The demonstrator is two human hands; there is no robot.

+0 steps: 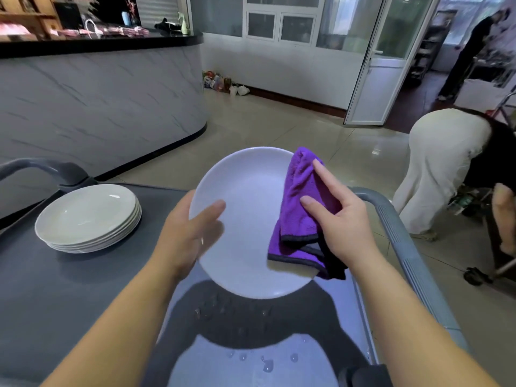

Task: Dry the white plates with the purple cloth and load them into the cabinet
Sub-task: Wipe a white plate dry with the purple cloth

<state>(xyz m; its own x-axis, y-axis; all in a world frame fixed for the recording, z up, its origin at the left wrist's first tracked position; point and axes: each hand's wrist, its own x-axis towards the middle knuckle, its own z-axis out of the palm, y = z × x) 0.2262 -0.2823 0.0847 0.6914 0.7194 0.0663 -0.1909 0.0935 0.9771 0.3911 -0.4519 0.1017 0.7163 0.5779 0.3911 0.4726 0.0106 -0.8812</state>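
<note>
Stack of plates [86,216]: white plates piled near the far left corner of the cart top [42,289], well apart from both hands. I cannot tell whether they are wet or dry.

Left hand [184,233]: grasps the left rim of the plate [248,219], with the thumb laid across its face and the fingers hidden behind it.

Plate: held in the air over the middle of the cart top, between the two hands. It is tilted with its face toward the person and touches nothing below.

Water drops [265,361]: scattered on the cart top toward its near edge, under and in front of the plate.

Purple cloth [298,213]: bunched on the right side of the plate's face, running from the upper right rim down toward the lower right rim. A dark-edged tail hangs past the rim there.

Right hand [340,222]: thumb and forefinger lie on the cloth and press it to the plate. The other fingers are out of sight, and it looks like a pinch on the cloth at the rim.

Key relation: the bare, unwiped face lies to the left of the cloth, toward the left hand. The next wipe probably has to travel leftward across the plate while the left hand steadies it.

Cart handle [391,219]: grey bar along the right edge, just beyond the right wrist.

Cabinet: not in view, so the way to it cannot be judged.
</note>
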